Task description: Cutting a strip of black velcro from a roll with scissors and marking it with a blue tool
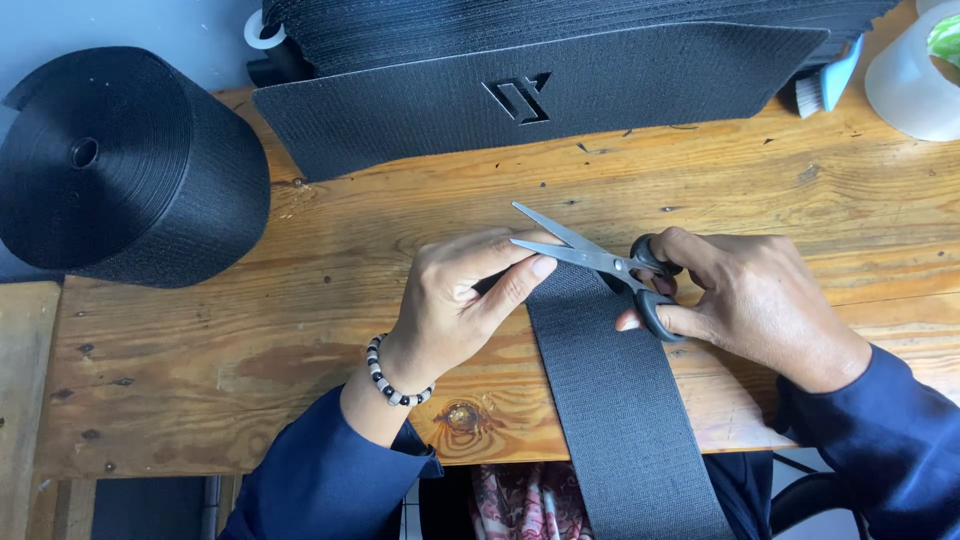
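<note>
The right hand [760, 300] is gripping a pair of black-handled scissors [600, 262], its grip closed through the handle loops with the blades standing open and pointing toward ten o'clock, while the left hand [460, 295] is pinching the top end of a wide black strap [620, 400], its grip narrow on the fabric. The strap is lying at the middle of the wooden worktop [300, 300] and is hanging over its six o'clock edge. A large black roll [120, 165] is sitting at ten o'clock, and a stack of black panels [540, 85] is resting at twelve o'clock.
</note>
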